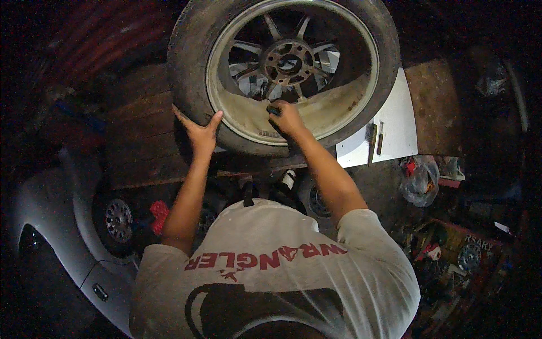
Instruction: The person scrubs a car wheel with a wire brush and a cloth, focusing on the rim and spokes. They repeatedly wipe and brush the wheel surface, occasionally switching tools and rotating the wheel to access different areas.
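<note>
A car wheel stands before me, its black tyre (190, 62) around a spoked alloy rim (350, 113) whose inner barrel faces me, coated with pale grime. My left hand (197, 131) lies against the tyre's lower left sidewall, thumb and fingers spread apart. Inside the rim's lower part, my right hand (288, 120) is closed around a small dark object (274, 110), mostly hidden by the fingers, its kind unclear. The hub (276, 68) with its bolt holes sits just beyond that hand.
Under the wheel is a wooden workbench (138, 124) with a white sheet (398, 127) on its right, bearing two slim tools (379, 138). A silver car (56, 220) is at the left. On the floor lie a wheel (117, 220), a plastic bag (420, 183) and clutter at right.
</note>
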`<state>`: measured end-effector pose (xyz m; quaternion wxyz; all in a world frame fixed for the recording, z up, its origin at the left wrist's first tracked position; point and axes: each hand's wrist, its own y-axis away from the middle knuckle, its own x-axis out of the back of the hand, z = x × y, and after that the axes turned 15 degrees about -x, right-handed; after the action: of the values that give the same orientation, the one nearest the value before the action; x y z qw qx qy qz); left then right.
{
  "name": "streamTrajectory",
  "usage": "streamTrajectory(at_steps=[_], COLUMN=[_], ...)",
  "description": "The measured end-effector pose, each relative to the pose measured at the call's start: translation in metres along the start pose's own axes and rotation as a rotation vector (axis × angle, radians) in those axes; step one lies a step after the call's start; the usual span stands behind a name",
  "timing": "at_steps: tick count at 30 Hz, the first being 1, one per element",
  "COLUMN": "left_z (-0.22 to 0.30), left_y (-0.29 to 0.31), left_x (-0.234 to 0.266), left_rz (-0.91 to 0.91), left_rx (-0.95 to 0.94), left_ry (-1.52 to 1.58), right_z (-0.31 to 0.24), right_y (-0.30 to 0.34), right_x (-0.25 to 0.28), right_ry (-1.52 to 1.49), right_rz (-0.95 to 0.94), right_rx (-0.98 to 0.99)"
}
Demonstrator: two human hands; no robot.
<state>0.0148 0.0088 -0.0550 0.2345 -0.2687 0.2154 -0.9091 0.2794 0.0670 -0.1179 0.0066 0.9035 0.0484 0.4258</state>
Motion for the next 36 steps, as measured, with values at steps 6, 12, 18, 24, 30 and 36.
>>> streamTrajectory(at_steps=[6,12,18,24,30,36], left_z=[0.002,0.001,-0.003,-0.002,0.007,0.004], left_y=[0.004,0.001,0.001,0.003,0.001,0.005], left_x=[0.001,0.001,-0.001,0.001,0.001,0.0], left_rz=[0.019,0.022,0.039,0.037,0.018,0.028], left_rx=[0.054,0.001,-0.021,-0.016,0.016,0.041], left_ry=[0.045,0.064,0.068,0.048,0.074,0.031], right_z=[-0.002,0.014,0.012,-0.007,0.012,-0.019], right_y=[0.051,0.019,0.029,0.063,0.025,0.079], right_x=[0.066,0.081,0.031,0.083,0.092,0.054], right_ry=[-0.075,0.005,0.24,-0.176,0.12,0.098], right_rz=[-0.308,0.137,0.067,-0.369,0.101,-0.072], right_rx=[0.055,-0.15,-0.048,-0.131,-0.198,-0.097])
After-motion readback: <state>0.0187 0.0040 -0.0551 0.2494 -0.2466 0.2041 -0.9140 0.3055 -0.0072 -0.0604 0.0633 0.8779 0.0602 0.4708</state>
